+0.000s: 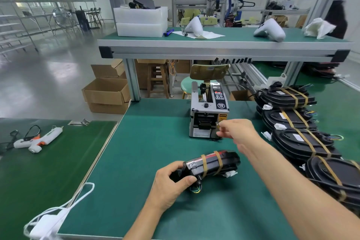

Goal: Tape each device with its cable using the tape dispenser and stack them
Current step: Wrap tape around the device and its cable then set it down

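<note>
My left hand (171,183): clamped on near end of black device (212,163), mid-surface; rigid, likely hefty, grip the body. My right hand (236,130): pinching tape piece at dispenser (209,115). Taped stack (303,132) right.

Left hand (171,183) grips taped device (213,163); right hand (238,129) at tape dispenser (208,115).

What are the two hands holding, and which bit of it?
The left hand grips the black device by its near end, beside the coloured wires. The right hand pinches something small at the tape dispenser, probably tape; too blurred to be sure.
</note>
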A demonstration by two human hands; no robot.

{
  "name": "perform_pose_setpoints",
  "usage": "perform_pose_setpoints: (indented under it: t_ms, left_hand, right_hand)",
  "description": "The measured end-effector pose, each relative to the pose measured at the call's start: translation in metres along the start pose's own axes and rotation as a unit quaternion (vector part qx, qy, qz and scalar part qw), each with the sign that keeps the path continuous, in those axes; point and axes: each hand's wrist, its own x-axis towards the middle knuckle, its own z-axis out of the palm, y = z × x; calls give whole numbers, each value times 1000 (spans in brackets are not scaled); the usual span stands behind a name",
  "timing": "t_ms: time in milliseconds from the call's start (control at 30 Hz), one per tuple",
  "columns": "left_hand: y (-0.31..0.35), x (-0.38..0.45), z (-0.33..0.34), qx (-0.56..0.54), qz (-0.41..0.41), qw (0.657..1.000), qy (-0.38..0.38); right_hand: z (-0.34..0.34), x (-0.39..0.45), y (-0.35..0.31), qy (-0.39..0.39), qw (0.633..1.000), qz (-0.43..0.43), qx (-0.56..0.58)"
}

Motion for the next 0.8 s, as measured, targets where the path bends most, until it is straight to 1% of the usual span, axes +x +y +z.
perform_pose_setpoints:
  t_ms: [67,100,200,267,367,633,800]
  left_hand:
    - [-2,1,0,3,-1,1000,4]
    - [-3,1,0,5,-1,1000,5]
    - [-5,2,0,8,-2,1000,6]
    - [-7,2,1,13,-4,1000,6]
    - [-9,1,0,17,-5,1000,5]
    - [-12,2,0,17,-3,1000,0]
    - [-11,2,1,11,0,1000,1]
  right_hand:
    - [-28,-20,11,-6,998,-55,-37]
    - [-39,-30,18,-10,997,-66,-41]
    - [-56,-52,45,-20,999,-44,1]
    - [-56,-59,60,-26,998,-25,47]
    - [-49,-63,71,-19,996,-30,87]
    - [-36,-70,79,-15,993,-79,82]
    - [-34,-69,82,-2,993,-76,94]
